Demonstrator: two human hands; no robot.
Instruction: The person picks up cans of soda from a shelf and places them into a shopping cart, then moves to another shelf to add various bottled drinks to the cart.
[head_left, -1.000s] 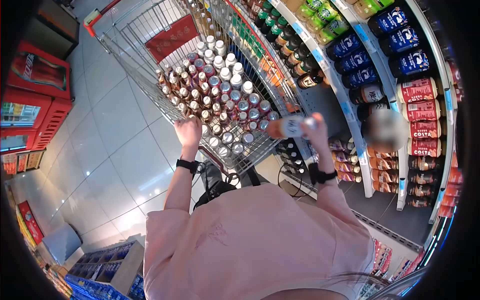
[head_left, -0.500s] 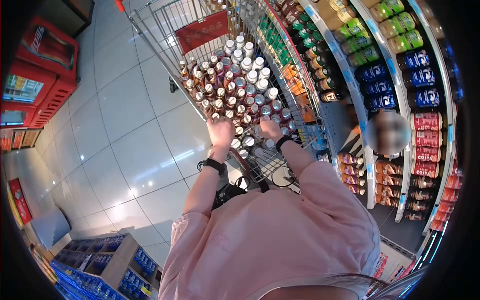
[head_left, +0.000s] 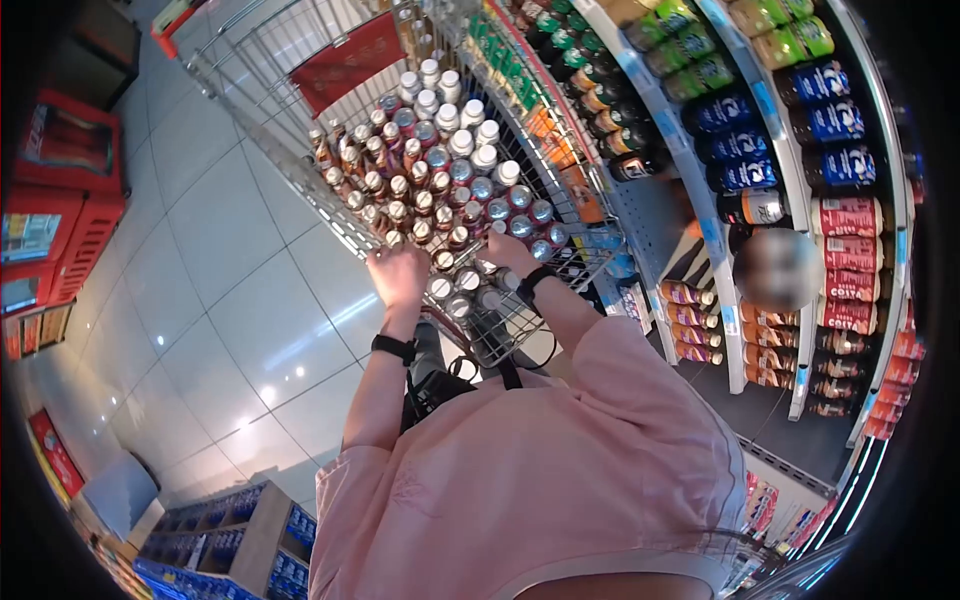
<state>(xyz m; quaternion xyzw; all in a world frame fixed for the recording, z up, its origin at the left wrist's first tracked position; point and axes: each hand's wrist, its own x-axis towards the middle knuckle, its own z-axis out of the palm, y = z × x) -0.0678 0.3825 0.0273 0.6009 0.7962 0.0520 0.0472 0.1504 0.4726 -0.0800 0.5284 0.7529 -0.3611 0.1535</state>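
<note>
Head view shows me a cart point(head_left: 300, 60) still packed with upright bottles point(head_left: 440, 170) in tight rows, brown ones on the left, white-capped and silver-capped ones toward the shelf point(head_left: 700, 220). I judge the work barely begun or far from over: most of the cart's load stands in place, while the shelf beside it has a bare stretch low down next to rows already filled with drinks. My left hand point(head_left: 398, 272) rests at the near edge of the cart, fingers curled loosely over the bottle tops or the wire rim; I cannot tell whether it grips anything. My right hand point(head_left: 503, 252) reaches down among the silver-capped bottles at the near right corner, palm hidden, touching them, but whether it has closed on one I cannot tell.
</note>
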